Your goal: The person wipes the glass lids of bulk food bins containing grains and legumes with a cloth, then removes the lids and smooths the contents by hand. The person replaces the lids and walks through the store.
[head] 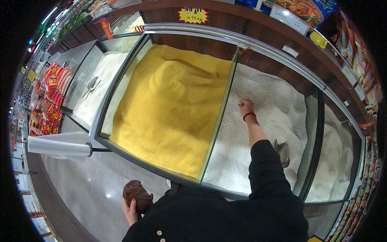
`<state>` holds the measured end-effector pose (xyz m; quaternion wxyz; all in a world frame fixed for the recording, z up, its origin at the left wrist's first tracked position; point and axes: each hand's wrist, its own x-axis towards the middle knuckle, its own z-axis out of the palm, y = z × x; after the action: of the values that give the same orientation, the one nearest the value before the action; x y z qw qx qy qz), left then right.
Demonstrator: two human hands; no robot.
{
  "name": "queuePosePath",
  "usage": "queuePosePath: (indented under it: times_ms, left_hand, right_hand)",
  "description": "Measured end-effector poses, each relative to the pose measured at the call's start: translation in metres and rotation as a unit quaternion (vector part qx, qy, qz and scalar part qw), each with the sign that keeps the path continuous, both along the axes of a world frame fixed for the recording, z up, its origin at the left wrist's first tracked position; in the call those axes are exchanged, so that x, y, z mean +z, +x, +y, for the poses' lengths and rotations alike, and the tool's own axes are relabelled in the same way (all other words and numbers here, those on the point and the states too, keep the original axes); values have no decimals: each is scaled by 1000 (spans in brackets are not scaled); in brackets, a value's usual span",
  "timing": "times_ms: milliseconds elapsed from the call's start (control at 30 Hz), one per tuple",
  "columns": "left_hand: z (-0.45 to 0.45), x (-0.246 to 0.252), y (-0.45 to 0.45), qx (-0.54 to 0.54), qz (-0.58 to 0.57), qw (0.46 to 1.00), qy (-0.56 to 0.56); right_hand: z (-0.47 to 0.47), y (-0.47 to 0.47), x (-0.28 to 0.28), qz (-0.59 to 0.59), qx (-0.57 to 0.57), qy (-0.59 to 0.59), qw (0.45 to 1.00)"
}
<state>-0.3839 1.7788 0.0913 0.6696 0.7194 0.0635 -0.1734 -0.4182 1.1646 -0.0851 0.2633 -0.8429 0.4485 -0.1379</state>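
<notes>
My right hand (pixel 247 106), a dark red bead bracelet (pixel 249 116) at its wrist, is closed above the bin of white grain (pixel 266 87). Whether something small is pinched in its fingers cannot be told. A metal scoop (pixel 283 154) rests in the same bin, partly behind my sleeve. To the left, behind a glass divider (pixel 219 121), lies a bin of yellow grain, perhaps millet (pixel 169 106). My left hand (pixel 131 210) holds a bundled brown cloth (pixel 137 195) low over the floor, outside the bins.
A roll of clear plastic bags (pixel 60 145) juts from the bins' front edge at left. Another metal scoop (pixel 92 84) lies in a white-filled bin further left. A metal rail (pixel 211 31) runs along the back under shelves with packaged goods. Red packages (pixel 53 99) are stacked at far left.
</notes>
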Motion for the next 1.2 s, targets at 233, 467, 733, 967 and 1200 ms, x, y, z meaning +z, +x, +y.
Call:
queuePosePath:
  times_ms: [233, 467, 733, 967, 1200]
  left_hand:
    - [-5, 0, -4, 0, -16, 999, 30]
    - [-7, 3, -10, 13, 4, 1000, 0]
    - [-18, 9, -10, 11, 32, 999, -16]
    - [-7, 2, -5, 20, -7, 997, -78]
    - [50, 1, -5, 129, -44, 978, -158]
  right_hand:
    - [-3, 11, -19, 53, 6, -36, 998]
    - [-1, 3, 5, 54, -18, -14, 998]
    - [13, -17, 43, -249, -46, 118, 960]
    - [203, 45, 187, -455, 113, 362, 806]
    - [358, 72, 276, -557, 380, 216, 706]
